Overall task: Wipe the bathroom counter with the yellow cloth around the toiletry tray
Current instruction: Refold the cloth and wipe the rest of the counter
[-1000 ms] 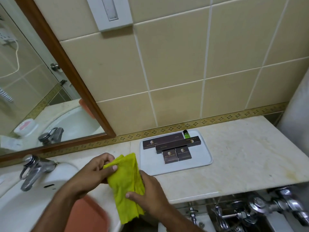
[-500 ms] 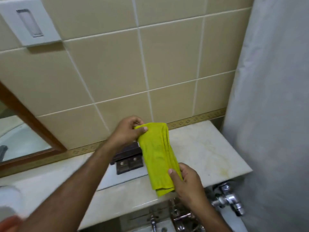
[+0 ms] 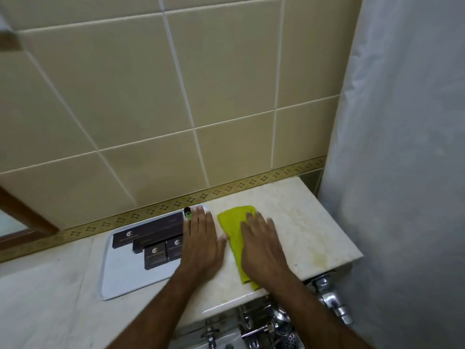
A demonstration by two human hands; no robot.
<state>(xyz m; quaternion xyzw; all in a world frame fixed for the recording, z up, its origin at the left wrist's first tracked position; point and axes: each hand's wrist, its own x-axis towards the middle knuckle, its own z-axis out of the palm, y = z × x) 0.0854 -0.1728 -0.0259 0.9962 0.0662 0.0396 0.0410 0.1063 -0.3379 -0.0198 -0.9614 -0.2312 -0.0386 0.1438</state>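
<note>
The folded yellow cloth (image 3: 232,227) lies flat on the pale marble counter (image 3: 309,230), just right of the white toiletry tray (image 3: 125,275). My right hand (image 3: 261,245) presses flat on the cloth, fingers spread, covering its right half. My left hand (image 3: 202,245) rests palm down with straight fingers over the tray's right edge and the counter beside it, holding nothing. The tray carries several dark brown boxes (image 3: 151,238) and a small green bottle (image 3: 188,214) at its back right corner.
A white shower curtain (image 3: 402,172) hangs at the counter's right end. The beige tiled wall (image 3: 176,96) with a patterned border runs behind. Chrome pipes and valves (image 3: 327,295) sit below the counter's front edge. A wooden mirror frame (image 3: 22,212) is at left.
The cloth, held up in both hands before, now lies on the counter under my right hand. My left hand let go of it and came down flat by the tray. The view shifted right.
</note>
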